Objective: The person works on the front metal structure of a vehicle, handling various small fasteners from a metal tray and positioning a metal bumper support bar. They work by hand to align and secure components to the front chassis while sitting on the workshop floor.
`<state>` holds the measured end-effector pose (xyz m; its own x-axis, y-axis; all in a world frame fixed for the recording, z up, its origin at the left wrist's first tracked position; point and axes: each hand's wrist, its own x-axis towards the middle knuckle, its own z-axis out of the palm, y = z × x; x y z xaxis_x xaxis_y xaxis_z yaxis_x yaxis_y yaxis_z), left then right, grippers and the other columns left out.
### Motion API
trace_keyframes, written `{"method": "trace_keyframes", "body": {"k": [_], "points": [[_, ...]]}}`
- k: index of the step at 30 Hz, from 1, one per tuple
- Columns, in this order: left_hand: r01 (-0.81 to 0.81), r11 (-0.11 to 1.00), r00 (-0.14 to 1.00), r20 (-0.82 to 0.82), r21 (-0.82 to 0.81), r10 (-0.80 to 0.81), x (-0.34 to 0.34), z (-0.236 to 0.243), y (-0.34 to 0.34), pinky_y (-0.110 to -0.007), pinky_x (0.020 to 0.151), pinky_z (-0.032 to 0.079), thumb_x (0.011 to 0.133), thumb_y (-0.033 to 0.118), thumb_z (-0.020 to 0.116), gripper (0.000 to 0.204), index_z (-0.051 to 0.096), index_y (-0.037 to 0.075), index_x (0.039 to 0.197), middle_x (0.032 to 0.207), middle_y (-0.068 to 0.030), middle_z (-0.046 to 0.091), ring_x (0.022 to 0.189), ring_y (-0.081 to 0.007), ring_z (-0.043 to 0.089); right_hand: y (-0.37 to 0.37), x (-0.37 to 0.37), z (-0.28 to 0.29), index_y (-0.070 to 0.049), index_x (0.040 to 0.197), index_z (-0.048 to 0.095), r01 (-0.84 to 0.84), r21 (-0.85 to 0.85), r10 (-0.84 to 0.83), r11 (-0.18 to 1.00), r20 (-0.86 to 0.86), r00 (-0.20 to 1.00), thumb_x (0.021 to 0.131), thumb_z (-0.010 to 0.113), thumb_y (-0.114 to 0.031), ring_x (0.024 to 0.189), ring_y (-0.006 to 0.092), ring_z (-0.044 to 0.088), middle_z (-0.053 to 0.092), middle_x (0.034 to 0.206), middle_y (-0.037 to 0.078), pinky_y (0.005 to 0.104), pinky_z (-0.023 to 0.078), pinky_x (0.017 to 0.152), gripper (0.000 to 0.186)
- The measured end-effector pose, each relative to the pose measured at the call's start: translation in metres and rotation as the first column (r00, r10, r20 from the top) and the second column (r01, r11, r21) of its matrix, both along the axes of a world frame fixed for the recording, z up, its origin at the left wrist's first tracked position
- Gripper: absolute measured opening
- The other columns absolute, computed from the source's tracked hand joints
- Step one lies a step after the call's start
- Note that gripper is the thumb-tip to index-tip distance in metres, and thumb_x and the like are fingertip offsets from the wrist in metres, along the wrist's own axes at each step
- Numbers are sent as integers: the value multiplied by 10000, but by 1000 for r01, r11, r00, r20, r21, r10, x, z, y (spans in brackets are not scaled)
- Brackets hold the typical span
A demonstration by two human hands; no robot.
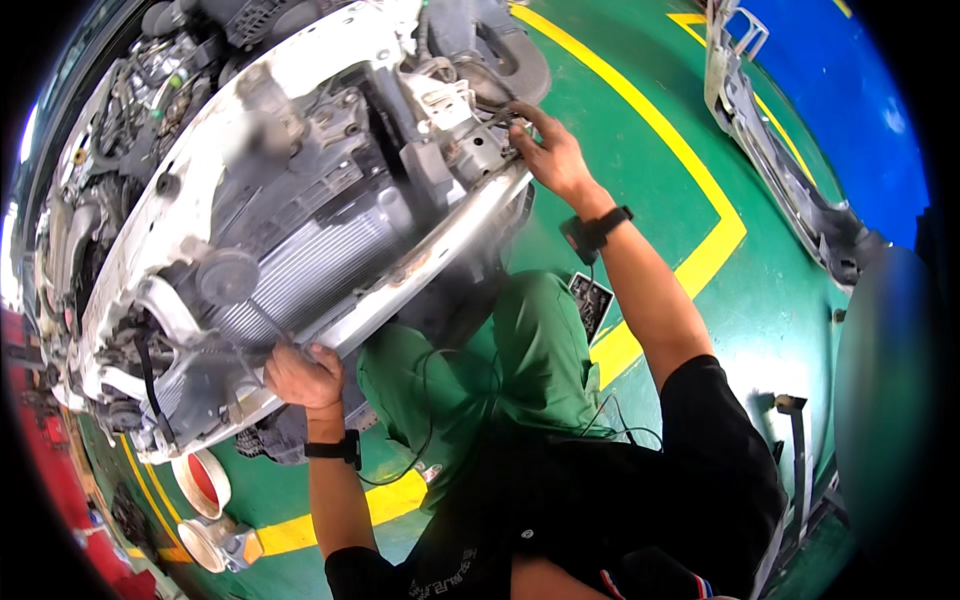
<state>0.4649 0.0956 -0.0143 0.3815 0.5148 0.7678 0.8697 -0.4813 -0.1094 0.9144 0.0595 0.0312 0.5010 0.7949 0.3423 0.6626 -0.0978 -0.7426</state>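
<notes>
**Two hands at the silver beam**

The beam ran slantwise across the lower front edge of the car's stripped front end, below a finned radiator, with my green-trousered knees close beside it.

My left hand was at the beam toward its left end, fingers curled in and thumb lying near them. A thin rod reached down to it from a grey round disc; I couldn't tell whether I was pinching that rod.

My right hand was up by the beam's right end, at the corner of the front end. Forefinger and thumb reached toward a small dark fitting; whether they pinched it, I couldn't tell. I had a black strap around that wrist.

On the green floor, a small tray of dark bits sat by my right knee. Off the car's left corner was a white round piece, red inside.
</notes>
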Motion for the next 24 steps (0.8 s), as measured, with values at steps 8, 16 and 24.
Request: {"method": "trace_keyframes", "body": {"k": [8,16,24], "points": [[36,999,999,7,30,-36,-3,-5,3,-468,741,429,984,293,447,374,571,-45,1084,1023,-181,673,802,-377,603,25,12,-24,-127,1182,679,10,-79,1,997,133,991,930,640,-323,1240,377,468,653,1183,156,450,384,1072,322],[15,996,1000,-23,93,-12,-1,-5,3,-496,757,434,995,282,412,409,555,-87,1097,1004,-205,665,834,-416,605,4,73,-17,-7,1118,593,300,363,112,882,-780,615,1036,502,-231,1012,229,625,634,1052,93,368,526,873,256],[24,981,996,-93,194,-6,2,-7,6,-511,687,406,991,287,397,456,516,-125,1147,941,-264,602,768,-443,550,-20,71,-69,-72,1020,597,252,73,-7,965,-953,304,1002,545,-258,857,176,641,669,974,50,324,517,791,194]]}}
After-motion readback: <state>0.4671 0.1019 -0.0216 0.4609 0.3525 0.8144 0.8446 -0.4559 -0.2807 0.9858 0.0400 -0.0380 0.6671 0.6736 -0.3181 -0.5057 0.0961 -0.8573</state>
